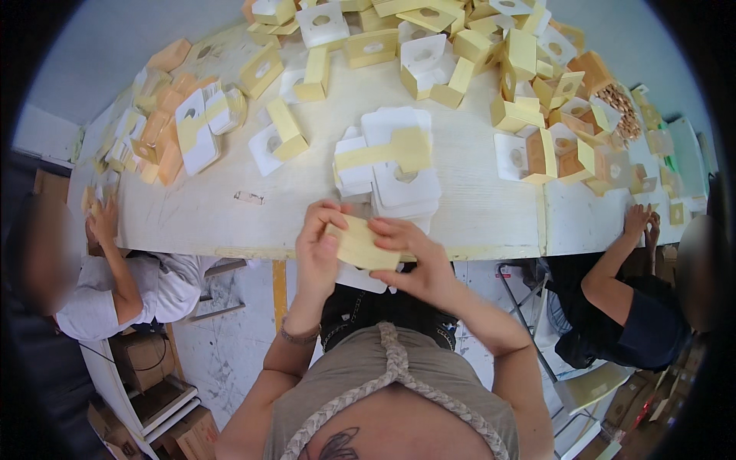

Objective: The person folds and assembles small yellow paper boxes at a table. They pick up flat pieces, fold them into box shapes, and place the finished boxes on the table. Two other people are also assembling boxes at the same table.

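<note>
The taupe top [441, 356] has braided straps [395, 368].

This looks like a small packing workshop: one long table [479, 218] carries yellow boxes [521, 54] heaped at one o'clock and stacked cards [383, 193] at twelve, with seated workers near nine [107, 299] and three [640, 314], and cartons [195, 434] at seven.

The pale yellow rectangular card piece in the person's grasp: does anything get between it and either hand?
Nothing visible does: the bare left hand and bare right hand both touch the pale yellow rectangular card piece directly. The flat white-and-yellow card stack lies beyond them.
</note>
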Available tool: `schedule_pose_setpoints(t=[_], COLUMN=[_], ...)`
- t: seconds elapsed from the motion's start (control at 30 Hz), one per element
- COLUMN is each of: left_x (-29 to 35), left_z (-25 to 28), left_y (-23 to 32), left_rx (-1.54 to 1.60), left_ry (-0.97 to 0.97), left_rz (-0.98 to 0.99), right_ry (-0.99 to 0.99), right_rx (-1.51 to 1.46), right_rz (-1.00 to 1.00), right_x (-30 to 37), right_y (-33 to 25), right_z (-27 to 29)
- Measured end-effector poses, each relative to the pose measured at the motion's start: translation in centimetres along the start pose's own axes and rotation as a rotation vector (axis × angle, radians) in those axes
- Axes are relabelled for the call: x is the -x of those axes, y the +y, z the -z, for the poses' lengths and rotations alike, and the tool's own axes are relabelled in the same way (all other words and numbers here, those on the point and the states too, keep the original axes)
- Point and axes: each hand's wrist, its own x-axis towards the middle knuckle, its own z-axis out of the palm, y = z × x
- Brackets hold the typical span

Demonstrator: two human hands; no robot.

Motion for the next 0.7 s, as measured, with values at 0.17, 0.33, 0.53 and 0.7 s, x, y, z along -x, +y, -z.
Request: schedule_pose_setpoints(t=[0.17,0.33,0.53,0.7], left_x=[-3.9,-5.9,-11.7,-20.0], left_z=[1.2,2.2,7.0,12.0], left_y=[2.4,4.1,1.6,0.2], left_rx=[0.438,-0.002,-0.664,-1.072], left_ry=[0.319,0.393,0.437,0.469], left_rz=[-0.038,-0.184,-0.09,-0.18], right_ry=[0.334,0.099,0.125,0.206], right_rx=[-0.36,-0.199,-0.065,0.355], right_rz=[-0.235,-0.131,-0.31,0.061], right_x=[-13.6,-13.6,-11.9,-18.0], right_y=[-0.1,0.3,5.2,7.8], right_z=[4.4,1.9,1.6,-1.2])
